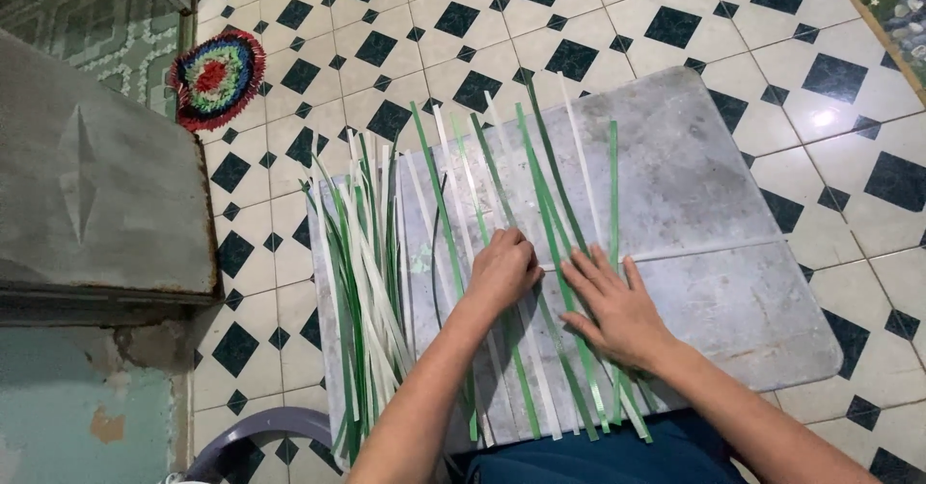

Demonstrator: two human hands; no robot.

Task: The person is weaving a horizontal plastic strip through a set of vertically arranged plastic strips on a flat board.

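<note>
Weaving step under way: left hand (502, 270) curled, pinching the white crosswise strip (704, 249); right hand (617, 310) spread flat, pressing green and white strips (540, 253) mid-surface (714, 175). Next, probably, threading crosswise strip over-under, keeping uprights aligned.

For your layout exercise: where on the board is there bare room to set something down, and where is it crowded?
Bare: the grey board's right side, beyond the right hand. Crowded: the loose green-and-white strip pile at its left edge.

green and white strips (502, 185), grey board (694, 175), black-diamond white tiles (540, 21)
</note>
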